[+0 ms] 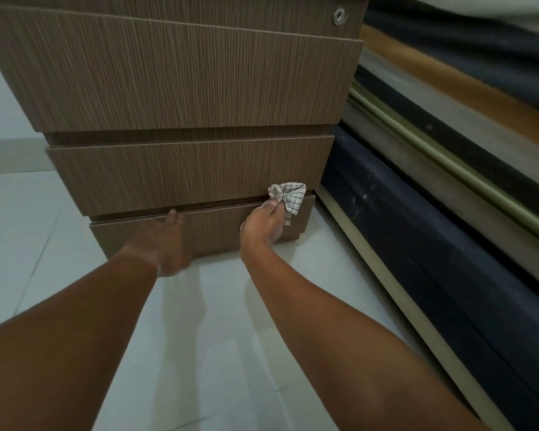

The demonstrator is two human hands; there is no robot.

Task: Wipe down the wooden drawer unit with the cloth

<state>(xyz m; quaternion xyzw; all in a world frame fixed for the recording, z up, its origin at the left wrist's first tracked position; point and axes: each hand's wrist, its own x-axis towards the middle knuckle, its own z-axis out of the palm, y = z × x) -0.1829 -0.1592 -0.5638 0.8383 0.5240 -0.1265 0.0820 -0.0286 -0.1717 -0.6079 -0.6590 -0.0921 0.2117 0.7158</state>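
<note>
The wooden drawer unit stands in front of me on the floor, with several brown grained drawer fronts stacked one above another. My right hand grips a bunched white checked cloth against the right end of the gap above the lowest drawer front. My left hand lies against that lowest front, its fingertips hooked on the front's top edge. The lowest front stands out slightly from the one above it.
Pale floor tiles spread left of and below the unit. Right of the unit lies a stack of long dark and tan boards or mattress edges, close to its side. A round metal lock sits at the unit's top right.
</note>
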